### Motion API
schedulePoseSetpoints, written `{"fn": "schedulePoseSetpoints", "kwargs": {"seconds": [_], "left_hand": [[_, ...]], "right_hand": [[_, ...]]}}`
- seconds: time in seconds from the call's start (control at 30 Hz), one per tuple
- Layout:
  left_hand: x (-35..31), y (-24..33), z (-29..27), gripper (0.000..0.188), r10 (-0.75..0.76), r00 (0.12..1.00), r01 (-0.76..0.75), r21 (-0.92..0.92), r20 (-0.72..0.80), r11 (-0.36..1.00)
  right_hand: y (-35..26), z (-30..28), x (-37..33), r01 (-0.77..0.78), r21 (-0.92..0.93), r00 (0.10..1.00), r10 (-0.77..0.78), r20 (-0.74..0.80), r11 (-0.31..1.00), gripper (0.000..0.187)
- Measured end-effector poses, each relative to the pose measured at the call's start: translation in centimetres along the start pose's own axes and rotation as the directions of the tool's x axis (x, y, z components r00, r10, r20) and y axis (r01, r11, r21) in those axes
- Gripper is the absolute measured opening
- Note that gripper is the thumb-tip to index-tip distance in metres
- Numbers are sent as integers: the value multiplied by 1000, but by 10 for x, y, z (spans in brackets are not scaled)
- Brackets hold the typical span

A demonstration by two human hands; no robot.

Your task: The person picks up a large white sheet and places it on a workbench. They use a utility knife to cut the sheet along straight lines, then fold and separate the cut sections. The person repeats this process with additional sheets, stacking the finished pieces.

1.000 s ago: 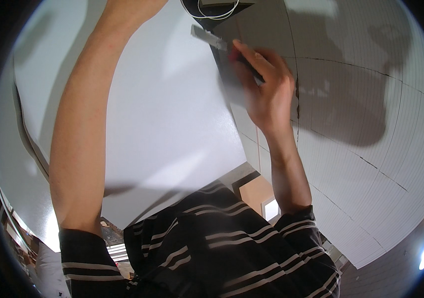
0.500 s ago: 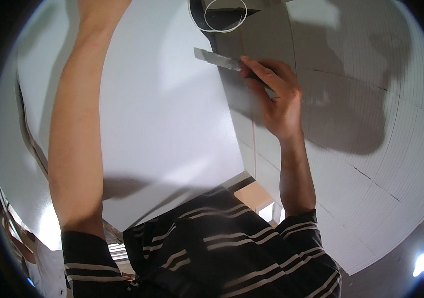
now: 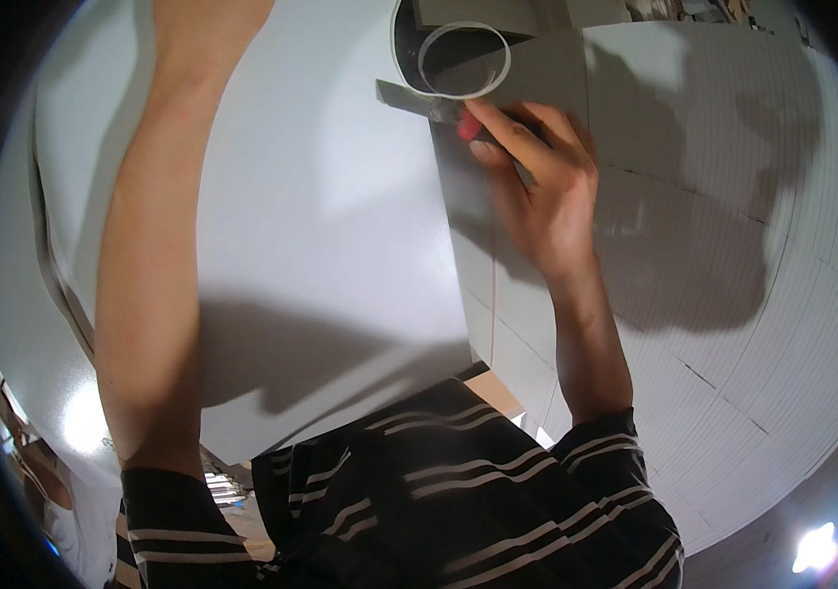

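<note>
In my right hand [image 3: 541, 172] is a flat-bladed metal tool [image 3: 409, 99] with a red part at the grip. My fingers are closed round its handle, and whether it is a file or a scraper I cannot make out. Its blade points left across the right edge of a large, smooth white panel [image 3: 340, 245]. Just above the blade hangs a thin white strip curled into a loop [image 3: 508, 71]. My left forearm [image 3: 159, 255] stretches over the panel's left side, and the hand itself lies beyond the upper edge of the picture.
To the right stands a broad stack of pale boards [image 3: 703, 363] with fine lines along its side, my shadow falling on it. Another white surface [image 3: 11, 285] borders the panel at left. A person in white [image 3: 85, 530] is at the lower left.
The tool has shifted slightly left and up, and its blade now lies right by the strip. The loop shows lower and farther right. The shadow on the panel's near part has grown.
</note>
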State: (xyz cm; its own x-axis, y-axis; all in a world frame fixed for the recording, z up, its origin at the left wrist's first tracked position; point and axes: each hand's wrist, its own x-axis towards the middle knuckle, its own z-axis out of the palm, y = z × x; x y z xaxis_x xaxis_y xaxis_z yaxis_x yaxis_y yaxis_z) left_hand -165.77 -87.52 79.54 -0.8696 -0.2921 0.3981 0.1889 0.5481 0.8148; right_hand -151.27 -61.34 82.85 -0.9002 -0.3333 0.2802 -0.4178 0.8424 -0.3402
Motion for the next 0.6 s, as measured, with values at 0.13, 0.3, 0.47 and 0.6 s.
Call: {"fn": "schedulePoseSetpoints", "kwargs": {"seconds": [0.13,0.3,0.47,0.6], "left_hand": [[-1,14,-4,28,-22,1000,22,-12,13,1000],[-6,24,-6,29,-52,998,50,54,33,997],[-12,21,-5,29,-36,999,34,64,26,997],[-11,15,-4,30,24,1000,-24,20,5,1000]], "right_hand": [[-5,-2,-2,-49,-35,999,49,14,998,35],[-8,-1,1,-58,-88,998,60,13,994,35],[-12,1,3,-53,-126,999,53,-2,991,35],[-15,6,8,-67,-91,998,66,-17,994,33]]}}
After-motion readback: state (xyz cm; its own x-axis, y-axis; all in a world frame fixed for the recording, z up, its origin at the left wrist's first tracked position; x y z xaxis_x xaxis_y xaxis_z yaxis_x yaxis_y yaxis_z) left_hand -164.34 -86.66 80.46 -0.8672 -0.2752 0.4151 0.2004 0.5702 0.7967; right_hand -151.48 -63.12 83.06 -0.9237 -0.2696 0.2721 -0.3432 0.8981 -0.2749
